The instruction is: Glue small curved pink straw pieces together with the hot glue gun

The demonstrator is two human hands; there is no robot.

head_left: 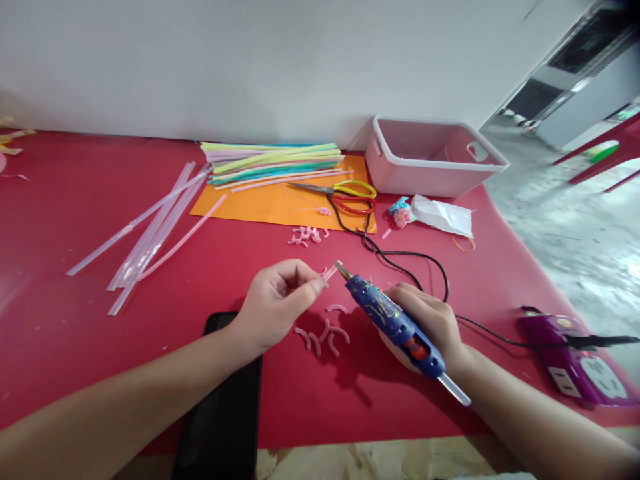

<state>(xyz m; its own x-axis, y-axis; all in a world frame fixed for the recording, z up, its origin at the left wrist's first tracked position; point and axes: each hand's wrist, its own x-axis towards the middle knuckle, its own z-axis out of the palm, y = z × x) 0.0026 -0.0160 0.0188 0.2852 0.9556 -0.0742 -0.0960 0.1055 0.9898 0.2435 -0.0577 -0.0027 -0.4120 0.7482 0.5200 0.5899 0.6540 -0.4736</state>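
My left hand (280, 300) pinches a short piece of pink pipe cleaner (329, 273) between thumb and finger. My right hand (427, 323) is wrapped round a blue hot glue gun (385, 313), a clear glue stick (454, 389) poking out of its back end. The gun's metal nozzle is at the tip of the pink piece; whether they touch I cannot tell. Below the hands lie several curved pink pipe cleaner pieces (325, 333). A small heap of bent pink pieces (305, 235) sits beyond them on the red table (150, 353).
Clear glue sticks (160, 223) lie at left. Coloured pipe cleaners (275, 162) and scissors (350, 192) rest on an orange sheet (260, 209). A pink basket (425, 177) stands at the back. The gun's black cord (493, 337) runs to a purple power socket (575, 360). A phone (220, 413) lies under my left arm.
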